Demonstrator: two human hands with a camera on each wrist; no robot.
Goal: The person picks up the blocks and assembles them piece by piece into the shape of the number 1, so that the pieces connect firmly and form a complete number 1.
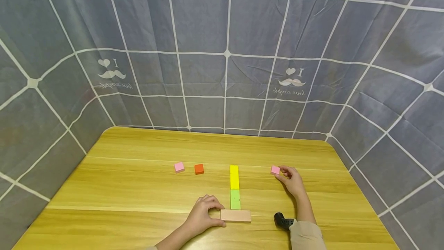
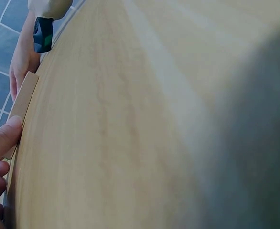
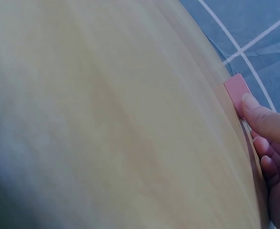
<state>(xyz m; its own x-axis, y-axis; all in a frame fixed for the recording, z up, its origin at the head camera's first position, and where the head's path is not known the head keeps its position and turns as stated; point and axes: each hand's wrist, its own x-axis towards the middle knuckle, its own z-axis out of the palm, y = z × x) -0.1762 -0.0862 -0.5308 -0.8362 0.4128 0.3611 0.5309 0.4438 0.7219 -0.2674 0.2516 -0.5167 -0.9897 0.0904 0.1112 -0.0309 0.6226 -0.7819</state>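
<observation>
In the head view my left hand (image 1: 204, 215) pinches the left end of a long pale wooden block (image 1: 236, 215) between thumb and fingers. That block lies crosswise against the near end of a light green block (image 1: 235, 199). A yellow block (image 1: 234, 177) continues the line beyond the green one. On the right, my right hand (image 1: 293, 180) pinches a small pink block (image 1: 275, 170) over the table. The left wrist view shows my thumb on the pale block (image 2: 25, 95); the right wrist view shows my thumb pressed on the pink block (image 3: 236, 94).
Left of the yellow block, a red block (image 1: 199, 169) and another pink block (image 1: 179, 167) lie apart on the wooden table (image 1: 121, 188). A black device (image 1: 282, 221) is at my right wrist. A grey curtain (image 1: 201, 76) with white lines surrounds the table's back and sides.
</observation>
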